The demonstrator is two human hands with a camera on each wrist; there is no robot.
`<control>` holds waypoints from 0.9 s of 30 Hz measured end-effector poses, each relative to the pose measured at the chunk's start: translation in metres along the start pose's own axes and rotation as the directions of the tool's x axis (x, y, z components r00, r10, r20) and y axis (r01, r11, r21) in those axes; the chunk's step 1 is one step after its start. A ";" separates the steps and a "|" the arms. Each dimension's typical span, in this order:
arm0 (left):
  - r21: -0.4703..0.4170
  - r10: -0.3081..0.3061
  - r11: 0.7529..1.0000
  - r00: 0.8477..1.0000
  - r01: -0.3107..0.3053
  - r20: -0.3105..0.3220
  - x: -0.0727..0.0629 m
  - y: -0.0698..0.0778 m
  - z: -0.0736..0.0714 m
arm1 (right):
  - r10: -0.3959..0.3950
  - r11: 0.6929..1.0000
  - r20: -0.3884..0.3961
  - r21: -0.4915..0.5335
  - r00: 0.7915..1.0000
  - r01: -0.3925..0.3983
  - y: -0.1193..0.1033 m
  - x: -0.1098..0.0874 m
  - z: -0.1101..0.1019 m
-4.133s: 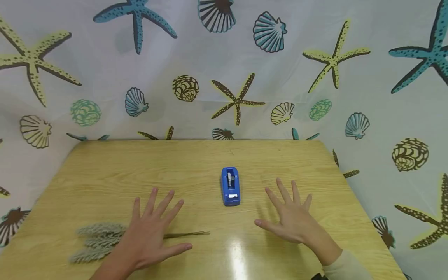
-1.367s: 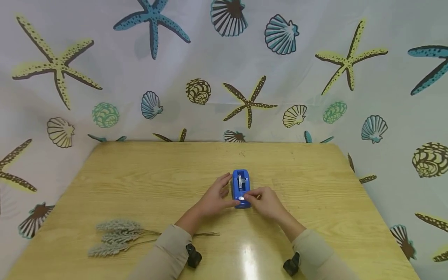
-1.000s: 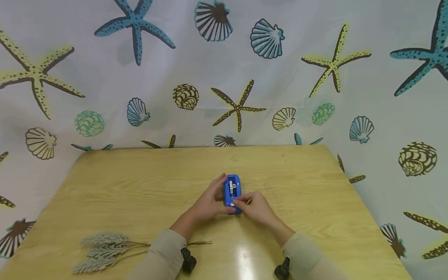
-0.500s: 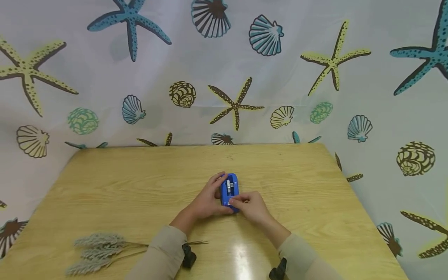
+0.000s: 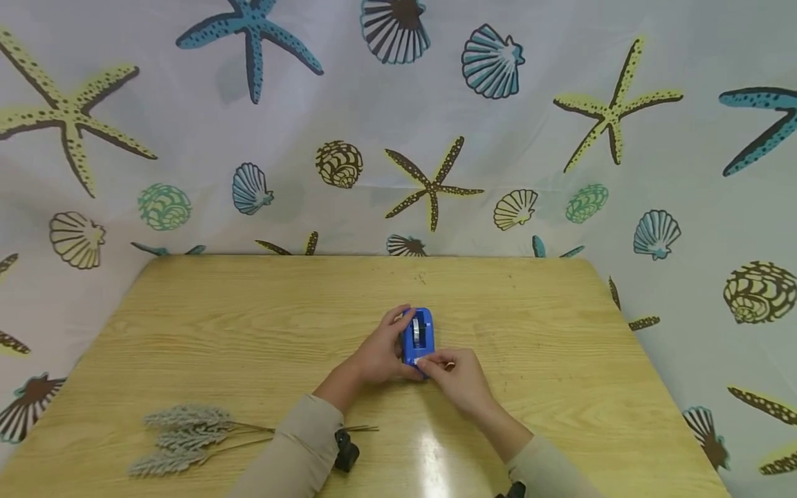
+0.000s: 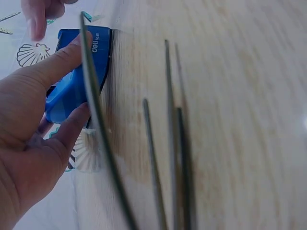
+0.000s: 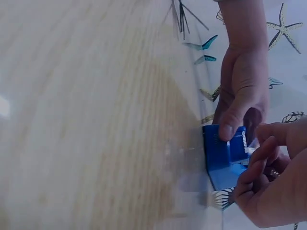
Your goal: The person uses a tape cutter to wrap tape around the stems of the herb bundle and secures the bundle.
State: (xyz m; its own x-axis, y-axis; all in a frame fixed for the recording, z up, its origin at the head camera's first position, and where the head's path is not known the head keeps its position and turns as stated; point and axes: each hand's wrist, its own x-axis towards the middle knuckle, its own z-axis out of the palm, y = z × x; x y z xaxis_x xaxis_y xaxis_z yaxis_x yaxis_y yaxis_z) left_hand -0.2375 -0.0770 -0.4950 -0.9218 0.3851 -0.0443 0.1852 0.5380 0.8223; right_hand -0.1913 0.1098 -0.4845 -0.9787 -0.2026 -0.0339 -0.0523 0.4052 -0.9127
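A blue tape dispenser (image 5: 410, 354) stands on the wooden table in the head view, its roll (image 5: 416, 330) showing in the slot. My left hand (image 5: 381, 354) grips it from the left, fingers along the far side and thumb across the near end. In the left wrist view, that hand (image 6: 29, 115) holds the dispenser (image 6: 72, 93) by its ends. At the cutter end, my right hand (image 5: 462, 380) pinches the end of the tape between thumb and forefinger. In the right wrist view, the right hand's (image 7: 278, 182) other fingers are curled; the clear tape itself is hard to make out.
Dried grass stems with fluffy grey-green heads (image 5: 187, 436) lie at the table's left front, partly under the left sleeve (image 5: 299, 449). A white cloth (image 5: 529, 62) printed with starfish and shells surrounds the wooden table (image 5: 529, 297) at the back and sides.
Both hands, earlier spread wide on either side of the dispenser, have come in to it. The left has taken hold of the dispenser; the right stays pinched at its cutter end.
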 end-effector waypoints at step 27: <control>-0.063 -0.032 0.997 0.999 0.033 0.016 -0.004 0.002 0.003 | 0.294 0.928 0.130 0.199 0.947 -0.315 -0.008 -0.040 -0.003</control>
State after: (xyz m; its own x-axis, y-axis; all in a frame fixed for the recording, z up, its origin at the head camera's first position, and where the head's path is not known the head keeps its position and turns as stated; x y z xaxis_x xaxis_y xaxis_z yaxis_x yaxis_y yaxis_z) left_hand -0.2329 -0.0753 -0.4945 -0.9219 0.3792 -0.0796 0.1329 0.5025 0.8543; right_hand -0.1523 0.1173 -0.4746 -0.9163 -0.1889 -0.3532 0.2995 0.2625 -0.9173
